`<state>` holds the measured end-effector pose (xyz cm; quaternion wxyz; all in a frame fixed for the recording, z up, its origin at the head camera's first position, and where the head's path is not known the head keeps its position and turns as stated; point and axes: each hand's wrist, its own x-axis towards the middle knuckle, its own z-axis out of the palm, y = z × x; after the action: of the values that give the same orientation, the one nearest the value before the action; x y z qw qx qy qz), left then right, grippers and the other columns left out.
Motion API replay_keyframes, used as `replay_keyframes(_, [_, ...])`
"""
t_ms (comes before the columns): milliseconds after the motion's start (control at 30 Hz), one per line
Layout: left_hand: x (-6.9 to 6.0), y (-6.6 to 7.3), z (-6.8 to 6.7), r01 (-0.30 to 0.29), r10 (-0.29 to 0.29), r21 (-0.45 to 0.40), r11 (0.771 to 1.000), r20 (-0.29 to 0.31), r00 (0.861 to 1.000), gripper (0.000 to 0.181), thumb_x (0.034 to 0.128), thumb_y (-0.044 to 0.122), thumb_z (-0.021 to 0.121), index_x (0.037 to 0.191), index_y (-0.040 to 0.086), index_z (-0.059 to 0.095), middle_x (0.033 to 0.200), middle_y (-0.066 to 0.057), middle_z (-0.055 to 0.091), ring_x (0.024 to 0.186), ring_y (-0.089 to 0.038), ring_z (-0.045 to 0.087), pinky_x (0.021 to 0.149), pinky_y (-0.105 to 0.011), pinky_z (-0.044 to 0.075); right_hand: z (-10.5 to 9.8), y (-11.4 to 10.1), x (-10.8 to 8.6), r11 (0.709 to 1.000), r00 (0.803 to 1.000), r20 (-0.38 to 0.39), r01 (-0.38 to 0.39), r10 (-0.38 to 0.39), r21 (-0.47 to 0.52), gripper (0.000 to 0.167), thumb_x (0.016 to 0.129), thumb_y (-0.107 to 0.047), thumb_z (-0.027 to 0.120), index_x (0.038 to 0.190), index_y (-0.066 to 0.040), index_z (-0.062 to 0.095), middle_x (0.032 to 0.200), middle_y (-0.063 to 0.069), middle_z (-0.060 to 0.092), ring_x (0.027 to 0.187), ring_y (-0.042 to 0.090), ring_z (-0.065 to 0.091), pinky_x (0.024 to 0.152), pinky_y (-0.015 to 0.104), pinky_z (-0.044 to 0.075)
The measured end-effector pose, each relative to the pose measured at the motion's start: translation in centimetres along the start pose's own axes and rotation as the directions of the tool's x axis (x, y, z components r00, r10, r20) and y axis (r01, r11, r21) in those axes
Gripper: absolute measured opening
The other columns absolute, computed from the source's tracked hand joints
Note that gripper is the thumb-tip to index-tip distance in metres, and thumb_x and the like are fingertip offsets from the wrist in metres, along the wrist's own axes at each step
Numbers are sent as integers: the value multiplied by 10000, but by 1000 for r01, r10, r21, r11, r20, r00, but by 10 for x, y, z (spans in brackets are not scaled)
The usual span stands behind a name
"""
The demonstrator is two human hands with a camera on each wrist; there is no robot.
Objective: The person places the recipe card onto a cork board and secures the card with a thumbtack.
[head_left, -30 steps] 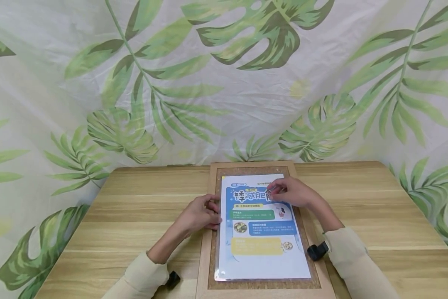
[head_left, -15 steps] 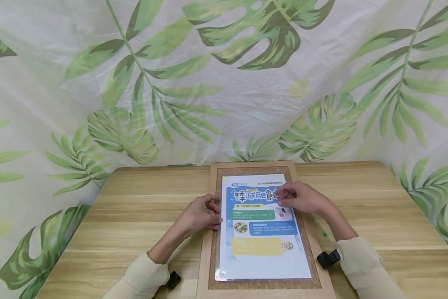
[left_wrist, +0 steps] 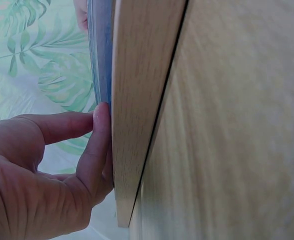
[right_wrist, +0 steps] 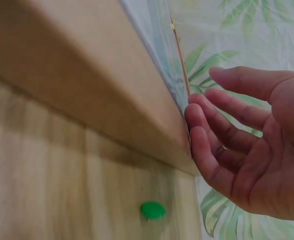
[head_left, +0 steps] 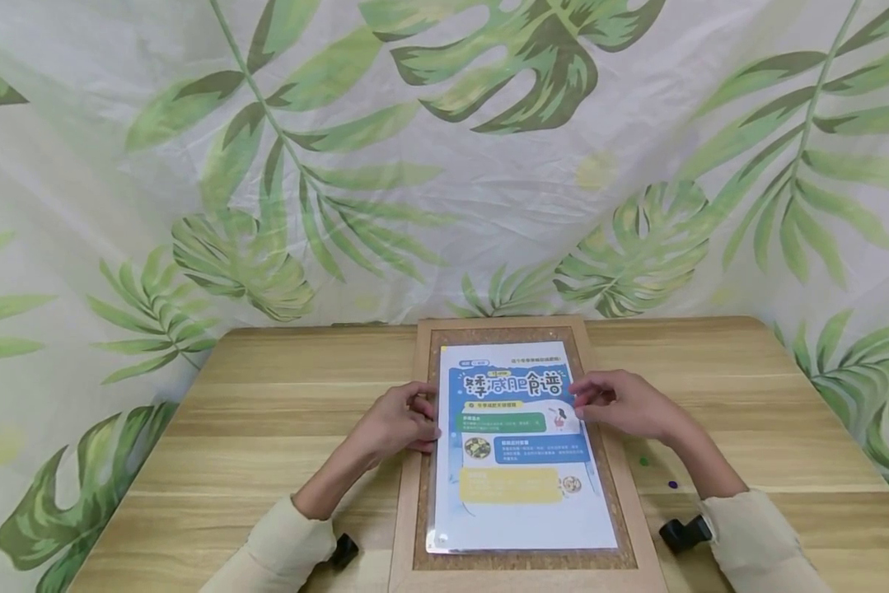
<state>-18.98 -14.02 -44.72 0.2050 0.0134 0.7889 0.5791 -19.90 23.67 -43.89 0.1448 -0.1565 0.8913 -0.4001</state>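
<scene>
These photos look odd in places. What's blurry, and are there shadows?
Head view: evenly lit and mostly sharp, though pale print on the yellow panel of the poster washes out. Left wrist view: the tabletop largely blurs; the leafy cloth looks hazy. Right wrist view: the wooden frame is soft up close, with shadow along its base.

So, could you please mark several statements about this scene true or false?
1. The left hand is at the left edge of the poster. True.
2. The poster lies face down. False: it lies face up.
3. The right hand is at the poster's right edge. True.
4. The green pin lies on the table, right of the corkboard. True.
5. The right hand holds the green pin. False: the two are apart.
</scene>
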Motion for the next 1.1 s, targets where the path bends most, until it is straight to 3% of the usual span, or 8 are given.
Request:
replay_keyframes(267, [0, 0, -1, 3, -3, 12, 1000, 0, 1000, 703, 902, -153, 722, 1552, -7, 499, 1113, -178, 590, 801, -203, 673, 716, -366, 703, -7, 9, -15, 1000, 1000, -23, -11, 11, 7, 271, 999, -189, 759, 1243, -71, 747, 1080, 44, 744, 979, 213, 638, 773, 236, 556])
replay_keyframes(800, [0, 0, -1, 1, -1, 3, 1000, 5, 1000, 701, 904, -157, 711, 1555, -34, 483, 1111, -180, 588, 804, -196, 672, 726, -366, 704, -24, 25, -41, 999, 995, -96, -36, 32, -34, 313, 1007, -220, 763, 1265, -45, 744, 1135, 61, 763, 994, 173, 666, 786, 211, 577])
replay_keyframes(1100, [1, -1, -1, -2, 2, 4, 1000, 9, 1000, 691, 902, -152, 715, 1545, -41, 486, 1108, -179, 592, 795, -194, 680, 719, -362, 703, -35, 37, -53, 998, 993, -113, -46, 42, -31, 333, 1020, -189, 742, 1295, -3, 714, 1144, 88, 766, 958, 87, 666, 750, 216, 584])
